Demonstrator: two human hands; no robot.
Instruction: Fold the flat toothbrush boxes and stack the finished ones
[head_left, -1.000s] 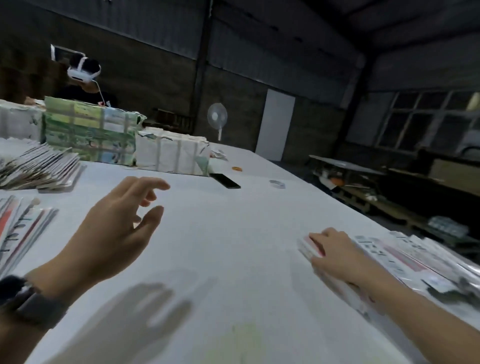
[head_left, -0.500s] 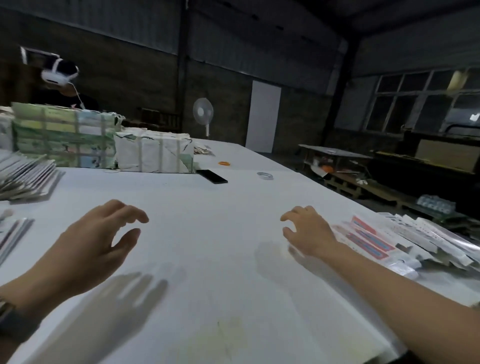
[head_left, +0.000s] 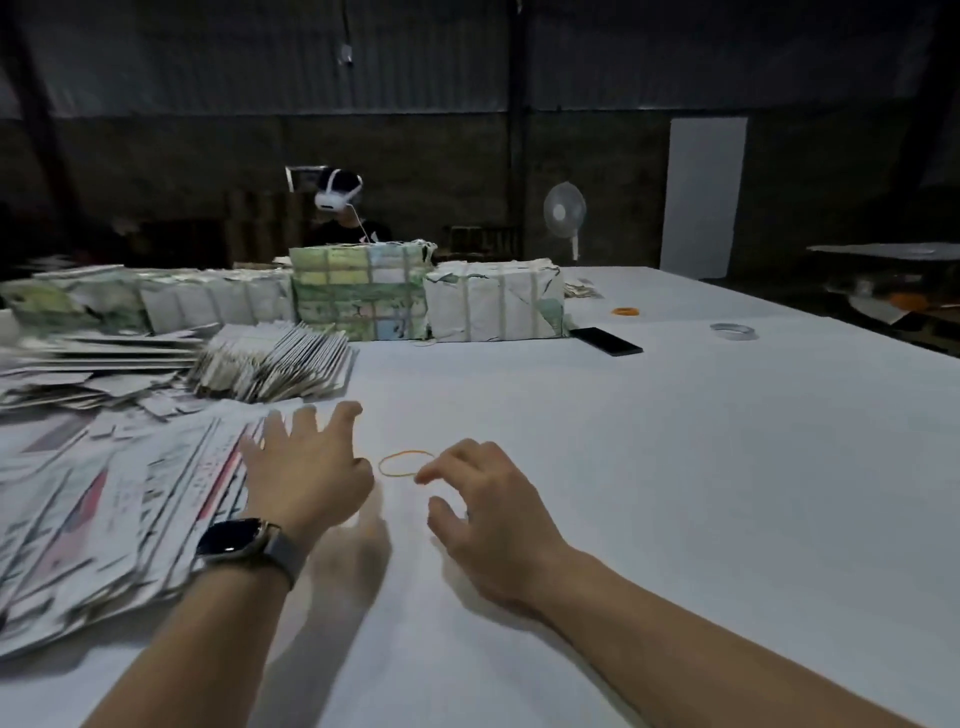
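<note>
flat toothbrush boxes (head_left: 104, 519): lying fanned, white with red print, blurred, along desk (head_left: 675, 493) left edge | left hand (head_left: 306, 478): spreading open beside them | right hand (head_left: 483, 509): fingers curling loosely, empty, touching rubber band (head_left: 406, 463)

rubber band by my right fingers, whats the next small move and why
Probably pinch it up: the right hand is open, fingertips at the edge of the yellow rubber band lying flat on the table. The left hand rests open beside the flat boxes, holding nothing.

Dim hall, lit white table (head_left: 675, 467), soft hand shadows, blurred left edge, wide-angle bowing.
</note>
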